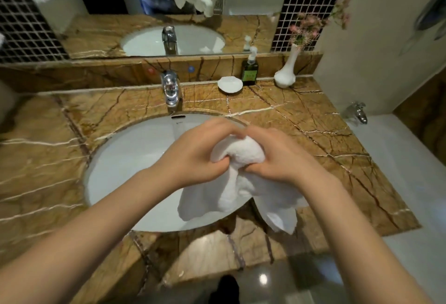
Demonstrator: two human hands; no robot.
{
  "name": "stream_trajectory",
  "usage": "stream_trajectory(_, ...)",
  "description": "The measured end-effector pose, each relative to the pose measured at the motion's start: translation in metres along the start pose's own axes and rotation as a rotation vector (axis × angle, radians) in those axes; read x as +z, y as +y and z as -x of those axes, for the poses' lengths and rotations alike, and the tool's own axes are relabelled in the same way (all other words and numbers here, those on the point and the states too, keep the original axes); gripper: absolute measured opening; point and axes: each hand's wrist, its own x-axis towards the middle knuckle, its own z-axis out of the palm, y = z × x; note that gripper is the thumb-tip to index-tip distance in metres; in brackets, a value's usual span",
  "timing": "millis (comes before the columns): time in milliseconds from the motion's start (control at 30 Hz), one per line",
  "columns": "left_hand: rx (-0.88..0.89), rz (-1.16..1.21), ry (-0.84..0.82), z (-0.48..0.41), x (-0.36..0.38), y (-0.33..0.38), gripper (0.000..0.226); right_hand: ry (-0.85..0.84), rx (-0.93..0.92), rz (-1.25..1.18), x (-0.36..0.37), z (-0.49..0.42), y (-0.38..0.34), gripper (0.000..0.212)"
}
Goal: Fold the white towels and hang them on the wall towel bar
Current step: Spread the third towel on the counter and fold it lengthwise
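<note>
Both hands are up over the sink [125, 159]: the left hand [193, 156] and right hand [280, 156] clamp a bunched white towel [237, 183] between them, its loose ends dangling toward the marble counter [301, 120].

Nothing here reads clearly. The green label on the dark soap bottle [250, 72] carries marks too small to make out, and a tiny dark mark on the sink [135, 159] rim below the overflow slot is also illegible.
</note>
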Motion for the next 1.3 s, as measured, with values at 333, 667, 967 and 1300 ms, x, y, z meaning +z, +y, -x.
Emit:
stream_trajectory(333,-0.235,-0.075,-0.202,0.133,0.031,-0.019,0.039,-0.119,0.013,0.227,0.121,0.041,-0.065,0.052)
stream_trajectory(667,-0.411,-0.177,-0.202,0.184,0.059,-0.042,0.047,0.095,0.008,0.292,0.182,0.056,-0.069,0.059)
stream_trajectory(967,-0.932,0.164,-0.081,0.192,0.021,-0.029,0.046,0.032,0.045,0.114,0.163,0.058,-0.091,0.090)
stream_trajectory(1300,-1.090,0.695,0.140,0.155,0.012,0.024,0.012,-0.030,0.149,-0.304,0.145,0.070,-0.148,0.076)
